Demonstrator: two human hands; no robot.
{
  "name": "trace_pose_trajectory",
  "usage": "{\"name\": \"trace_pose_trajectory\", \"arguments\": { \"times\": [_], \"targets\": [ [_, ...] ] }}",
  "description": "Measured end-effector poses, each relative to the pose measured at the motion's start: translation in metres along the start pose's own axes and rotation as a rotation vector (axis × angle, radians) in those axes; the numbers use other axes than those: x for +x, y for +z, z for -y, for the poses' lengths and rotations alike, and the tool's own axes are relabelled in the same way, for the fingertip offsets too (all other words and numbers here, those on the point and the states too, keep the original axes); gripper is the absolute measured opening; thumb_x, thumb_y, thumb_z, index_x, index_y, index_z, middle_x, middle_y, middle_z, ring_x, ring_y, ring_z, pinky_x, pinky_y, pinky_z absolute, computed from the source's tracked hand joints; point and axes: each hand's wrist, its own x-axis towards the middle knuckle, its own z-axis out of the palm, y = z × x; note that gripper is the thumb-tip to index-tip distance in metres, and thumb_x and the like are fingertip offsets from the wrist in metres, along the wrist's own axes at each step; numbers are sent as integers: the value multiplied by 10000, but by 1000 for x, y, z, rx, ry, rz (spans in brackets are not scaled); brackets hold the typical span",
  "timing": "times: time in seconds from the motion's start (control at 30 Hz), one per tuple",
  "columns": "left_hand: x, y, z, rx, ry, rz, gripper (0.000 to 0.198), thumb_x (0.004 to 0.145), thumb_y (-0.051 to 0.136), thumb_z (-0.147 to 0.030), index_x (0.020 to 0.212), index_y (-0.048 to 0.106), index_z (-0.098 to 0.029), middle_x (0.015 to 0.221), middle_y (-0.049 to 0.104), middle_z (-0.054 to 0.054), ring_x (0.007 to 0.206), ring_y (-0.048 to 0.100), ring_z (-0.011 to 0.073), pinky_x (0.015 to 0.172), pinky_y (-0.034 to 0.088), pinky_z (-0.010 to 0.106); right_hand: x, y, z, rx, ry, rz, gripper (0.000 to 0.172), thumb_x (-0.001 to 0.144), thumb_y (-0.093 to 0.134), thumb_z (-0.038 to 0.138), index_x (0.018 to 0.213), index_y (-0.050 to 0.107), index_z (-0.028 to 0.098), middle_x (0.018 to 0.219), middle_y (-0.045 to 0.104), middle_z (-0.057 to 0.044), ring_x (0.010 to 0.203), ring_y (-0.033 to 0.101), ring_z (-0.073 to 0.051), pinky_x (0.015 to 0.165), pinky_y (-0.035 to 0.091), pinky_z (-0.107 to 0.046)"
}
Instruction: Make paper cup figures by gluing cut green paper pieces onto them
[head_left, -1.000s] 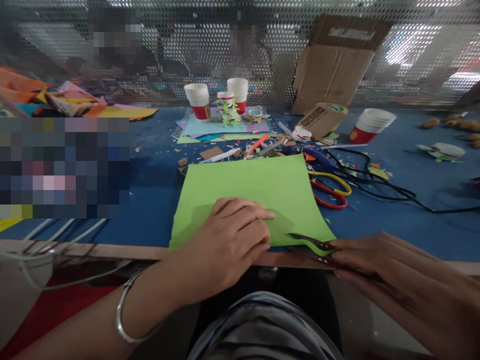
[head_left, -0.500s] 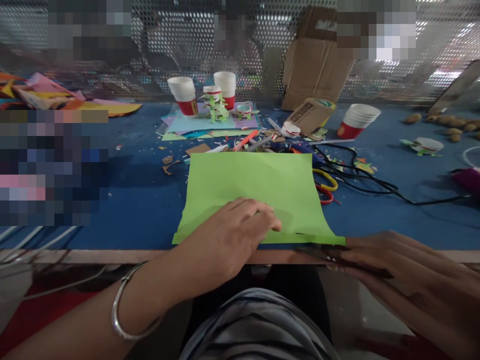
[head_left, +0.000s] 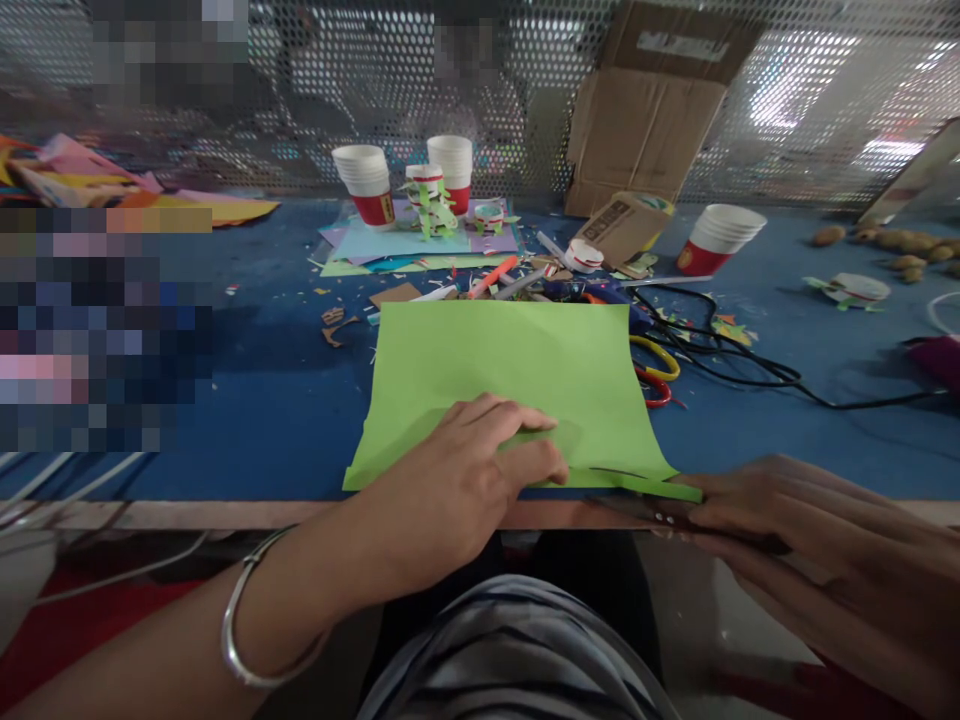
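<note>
A smooth, bright lime-green paper sheet (head_left: 502, 360) lies at the frame's centre, a narrow strip partly cut along its lower edge. The left hand (head_left: 480, 475) presses it, fingers loosely parted; lower right, the right hand (head_left: 810, 535) grips dark scissors (head_left: 651, 514).

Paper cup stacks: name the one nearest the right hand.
The rightmost stack, standing apart on the blue table. The left stack and middle stack stand close together by the pastel sheets, farther from the right hand.
</note>
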Motion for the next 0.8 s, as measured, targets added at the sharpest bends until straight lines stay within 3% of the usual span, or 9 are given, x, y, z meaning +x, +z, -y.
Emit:
{"name": "trace_pose_trajectory", "arguments": {
  "times": [0.1, 0.27, 0.53, 0.73, 0.8],
  "targets": [
    [0, 1, 0, -2, 2, 2, 261, 1050, 395, -132, 1132, 624, -224, 1370, 589, 106, 1321, 495, 254, 1116, 389, 478, -4, -3, -11, -49, -143, 122, 180, 959, 597, 293, 1077, 729, 327, 935, 786, 15, 785, 781, -184, 699, 637, -222],
    [0, 2, 1, 13, 6, 13, 259, 1058, 392, -141, 1146, 621, -221, 1395, 584, 107, 1351, 478, 261, 1124, 378, 486, -12, 1, -14, -69, -46, 104, 206, 1017, 512, 447, 1080, 673, 334, 976, 756, 8, 838, 747, -207, 765, 629, -307],
    [0, 3, 2, 32, 13, 26, 248, 1030, 420, -103, 1162, 593, -223, 1406, 575, 95, 1356, 475, 256, 1148, 366, 461, -6, 3, -14, -4, -82, 142, 190, 1013, 525, 391, 1153, 646, 347, 1043, 758, 33, 888, 737, -189, 735, 592, -312],
    [-3, 5, 4, 64, 26, 22, 275, 1036, 421, -127, 1229, 572, -251, 1439, 539, 92, 1385, 446, 259, 1171, 342, 468, -3, 2, -11, 11, -64, 138, 163, 1021, 517, 396, 1085, 659, 351, 1003, 761, 35, 865, 740, -196, 752, 596, -316],
    [-4, 5, 4, 68, 28, 17, 276, 1045, 414, -146, 1239, 571, -265, 1440, 536, 84, 1387, 444, 256, 1165, 347, 465, 0, 2, -7, 31, -50, 68, 156, 1008, 541, 421, 1017, 684, 361, 963, 765, 49, 821, 740, -188, 717, 593, -304]
  ]
}}
